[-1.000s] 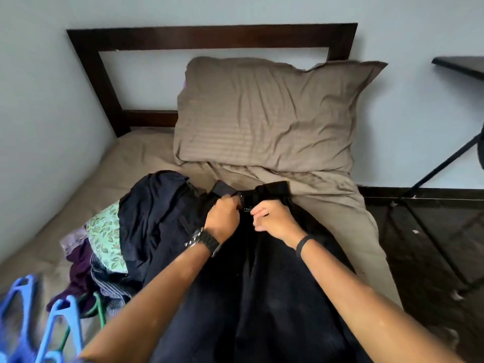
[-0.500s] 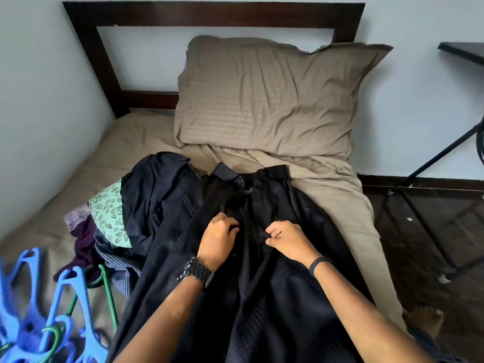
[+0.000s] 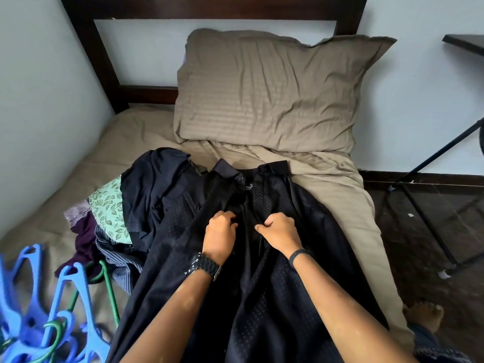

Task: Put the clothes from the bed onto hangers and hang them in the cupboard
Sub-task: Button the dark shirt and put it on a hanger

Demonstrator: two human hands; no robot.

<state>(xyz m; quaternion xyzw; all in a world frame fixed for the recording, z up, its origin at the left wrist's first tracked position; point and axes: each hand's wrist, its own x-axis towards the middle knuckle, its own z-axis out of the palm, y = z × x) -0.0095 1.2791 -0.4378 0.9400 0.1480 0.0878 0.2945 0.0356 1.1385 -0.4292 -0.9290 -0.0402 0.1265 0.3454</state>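
— What has changed since a second ago?

— A second ago both my hands were up at the collar of the dark dotted shirt (image 3: 275, 258). Half a second ago they had come down the front, and now they sit a little lower again on the placket. My left hand (image 3: 218, 238) pinches the left front edge with curled fingers (image 3: 227, 217); my right hand (image 3: 281, 231) grips the right front edge, thumb and fingers closed on the cloth. The collar lies open, label showing.

— Where is the shirt?

— Spread flat on the bed (image 3: 125, 142), collar toward the taupe pillow (image 3: 275, 93), hem toward me, both forearms across it.

— And around it?

— Just left of the shirt is the heap of other clothes (image 3: 110, 226): a navy piece, a green leaf print, something purple, a striped one. Nearer me on the left lie blue plastic hangers (image 3: 34, 310) tangled with a green hanger (image 3: 110, 289). The sheet is taupe, the headboard (image 3: 104, 61) dark wood, the wall pale blue. Right of the bed are the dark floor (image 3: 432, 258), a black metal stand's legs (image 3: 424, 226), and my bare foot (image 3: 424, 317) beside the mattress.
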